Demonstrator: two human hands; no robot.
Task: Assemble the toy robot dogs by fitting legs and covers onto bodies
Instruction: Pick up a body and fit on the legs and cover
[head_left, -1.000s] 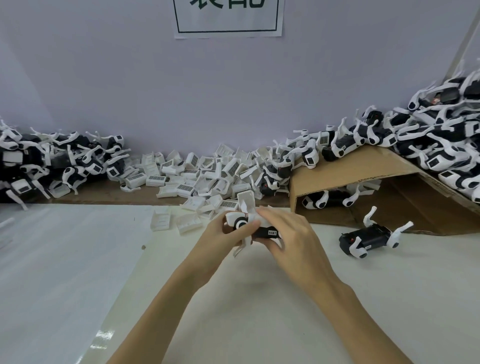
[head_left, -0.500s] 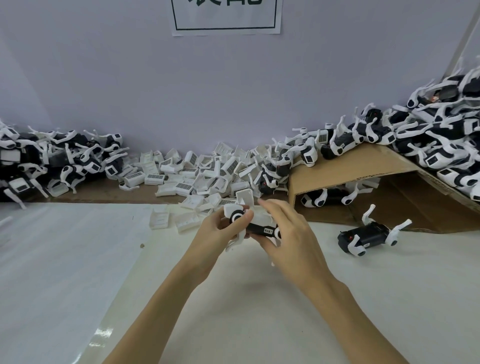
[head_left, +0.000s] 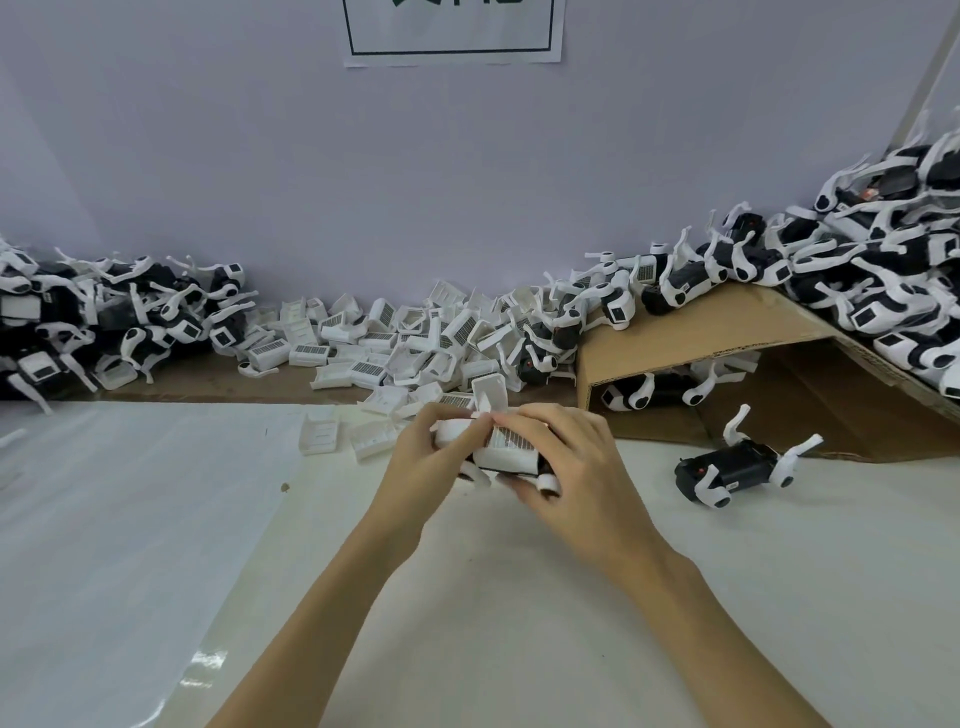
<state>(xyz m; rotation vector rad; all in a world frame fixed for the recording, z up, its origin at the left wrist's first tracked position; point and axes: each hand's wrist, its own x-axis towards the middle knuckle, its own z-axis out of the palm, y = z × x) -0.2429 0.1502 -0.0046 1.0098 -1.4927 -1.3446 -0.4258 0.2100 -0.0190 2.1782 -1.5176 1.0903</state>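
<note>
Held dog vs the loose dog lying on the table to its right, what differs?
The held dog is gripped by the left hand and right hand; the loose dog lies untouched on the table. The held dog carries a white grilled cover; the loose dog shows a bare black body. Both have white legs.

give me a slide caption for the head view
Both hands, left and right, press a white cover onto a toy dog body.
</note>
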